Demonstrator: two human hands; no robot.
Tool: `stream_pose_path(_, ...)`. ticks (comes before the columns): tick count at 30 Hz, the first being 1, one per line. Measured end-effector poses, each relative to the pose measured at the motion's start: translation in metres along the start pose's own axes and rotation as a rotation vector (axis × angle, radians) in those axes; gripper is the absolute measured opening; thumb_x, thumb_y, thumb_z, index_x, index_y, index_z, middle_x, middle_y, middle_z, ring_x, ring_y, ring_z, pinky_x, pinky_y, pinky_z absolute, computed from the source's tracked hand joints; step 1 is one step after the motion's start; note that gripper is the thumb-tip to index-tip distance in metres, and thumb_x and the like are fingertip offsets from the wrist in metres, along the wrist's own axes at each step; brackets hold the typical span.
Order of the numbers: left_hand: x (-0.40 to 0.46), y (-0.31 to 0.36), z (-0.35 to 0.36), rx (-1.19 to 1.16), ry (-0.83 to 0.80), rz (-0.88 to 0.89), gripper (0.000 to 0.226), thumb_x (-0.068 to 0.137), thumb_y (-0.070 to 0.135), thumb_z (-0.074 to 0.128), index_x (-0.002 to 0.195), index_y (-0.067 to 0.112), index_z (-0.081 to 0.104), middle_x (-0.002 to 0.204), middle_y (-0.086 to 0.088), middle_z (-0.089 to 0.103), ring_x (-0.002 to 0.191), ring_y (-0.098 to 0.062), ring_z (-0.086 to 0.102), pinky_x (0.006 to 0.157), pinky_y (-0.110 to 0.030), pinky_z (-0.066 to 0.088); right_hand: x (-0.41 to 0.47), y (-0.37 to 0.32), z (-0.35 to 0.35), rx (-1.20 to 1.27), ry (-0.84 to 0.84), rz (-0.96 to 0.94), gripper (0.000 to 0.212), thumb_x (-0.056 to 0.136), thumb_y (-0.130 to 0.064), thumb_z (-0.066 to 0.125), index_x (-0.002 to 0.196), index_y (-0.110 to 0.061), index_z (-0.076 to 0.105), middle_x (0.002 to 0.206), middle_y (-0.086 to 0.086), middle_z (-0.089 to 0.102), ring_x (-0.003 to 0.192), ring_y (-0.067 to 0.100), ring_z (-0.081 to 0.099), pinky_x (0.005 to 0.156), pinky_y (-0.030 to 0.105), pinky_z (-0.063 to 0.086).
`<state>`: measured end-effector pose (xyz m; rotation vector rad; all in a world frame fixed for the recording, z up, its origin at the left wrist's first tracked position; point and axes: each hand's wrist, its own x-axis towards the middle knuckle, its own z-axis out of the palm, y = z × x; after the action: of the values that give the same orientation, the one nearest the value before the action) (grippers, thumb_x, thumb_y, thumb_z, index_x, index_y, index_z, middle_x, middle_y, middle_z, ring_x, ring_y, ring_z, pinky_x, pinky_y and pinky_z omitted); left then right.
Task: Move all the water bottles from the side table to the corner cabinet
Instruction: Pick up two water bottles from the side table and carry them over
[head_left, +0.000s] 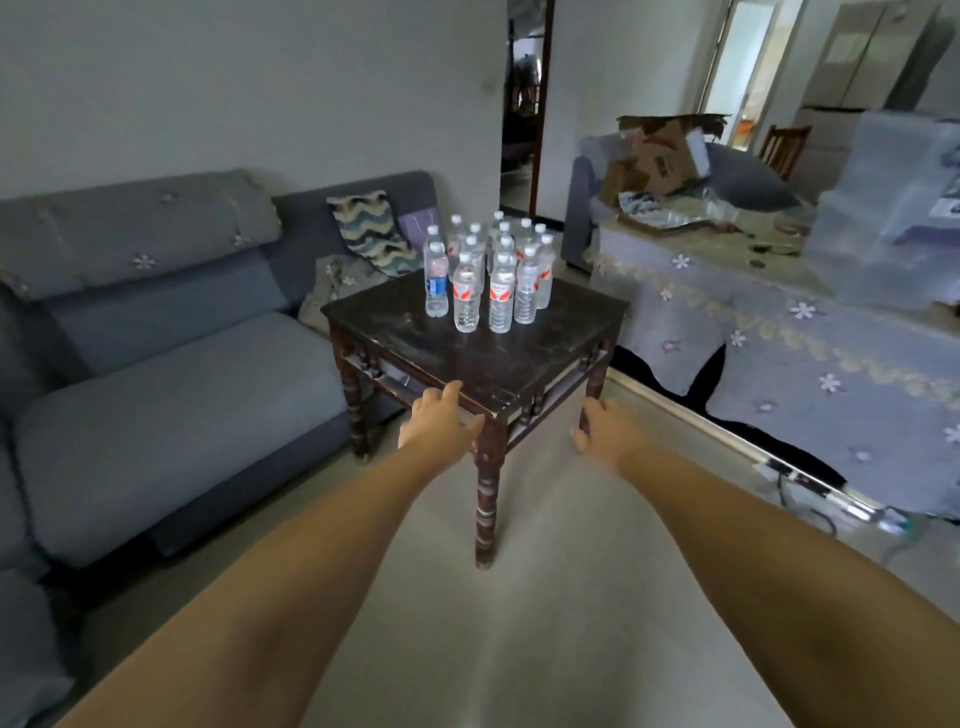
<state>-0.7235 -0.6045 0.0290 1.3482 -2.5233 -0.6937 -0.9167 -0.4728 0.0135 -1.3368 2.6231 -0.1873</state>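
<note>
In the middle of the frame stands a dark wooden table (498, 358), and the water bottles (488, 270) are clustered upright on its far half, packed close together. Most carry red-and-white labels; the one at the left of the group, a bottle with a blue label (436, 275), stands just beside the rest. None of them is in my grasp.

My left hand (441, 415) reaches forward at lower centre, fingers loosely spread and holding nothing, in front of the table's near left edge; whether it touches the wood I cannot tell. My right hand (597, 431) is out to the right of the table's near corner, close to its right front leg, also spread and empty, a little blurred.

At the left of the frame a grey sofa (156, 374) runs along the wall, with a wavy-patterned cushion (371, 231) at its far end, behind the table. At the right a flowered cloth (779, 332) drapes over a larger surface that carries cardboard boxes (660, 156) and clear plastic bins (893, 208).
</note>
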Motion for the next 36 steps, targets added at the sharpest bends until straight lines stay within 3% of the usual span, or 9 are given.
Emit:
stream_pose_path(7,0.134,-0.017,0.009,-0.007,-0.018,-0.076,0.067,0.094,0.044,0.051,0.15,0.02,0.024,0.15,-0.016,0.032,0.137,-0.036,0.035,0.109,-0.051,0.037,0.145,-0.021,0.011,-0.064,-0.025,-0.112,0.053,0.1,-0.039,0.041,0.145,-0.015,0.03,0.142,0.015,0.04,0.13,0.035,0.041,0.101,0.046,0.041)
stream_pose_path(18,0.388,-0.021,-0.001,0.016,-0.057,-0.017,0.069,0.093,0.043,0.053,0.15,0.018,0.023,0.148,-0.016,0.034,0.136,-0.036,0.036,0.109,-0.052,0.038,0.377,-0.04,-0.008,0.109,-0.011,-0.015,0.059,0.099,-0.043,0.042,0.149,-0.016,0.026,0.147,0.013,0.038,0.133,0.033,0.042,0.105,0.048,0.042)
stream_pose_path(27,0.504,-0.034,0.05,-0.132,-0.101,-0.15,0.081,0.088,0.039,0.063,0.151,0.019,0.016,0.149,-0.016,0.035,0.137,-0.034,0.037,0.109,-0.049,0.038,0.504,-0.02,0.019,0.19,-0.074,0.062,0.062,0.095,-0.041,0.053,0.147,-0.019,0.029,0.146,0.012,0.042,0.13,0.031,0.047,0.104,0.047,0.045)
stream_pose_path(31,0.551,-0.036,0.075,-0.257,-0.033,-0.231,0.092,0.081,0.04,0.071,0.152,0.021,0.015,0.152,-0.013,0.034,0.139,-0.032,0.035,0.111,-0.051,0.037,0.563,-0.008,0.035,0.247,-0.102,-0.003,0.071,0.091,-0.041,0.06,0.15,-0.022,0.025,0.152,0.007,0.039,0.134,0.027,0.046,0.107,0.045,0.043)
stream_pose_path(36,0.59,-0.025,0.108,-0.4,0.082,-0.367,0.102,0.076,0.034,0.078,0.152,0.027,0.01,0.155,-0.008,0.028,0.142,-0.028,0.031,0.113,-0.05,0.034,0.611,-0.003,0.058,0.532,-0.157,-0.03,0.082,0.085,-0.038,0.069,0.151,-0.021,0.024,0.153,0.001,0.04,0.14,0.022,0.04,0.113,0.041,0.036)
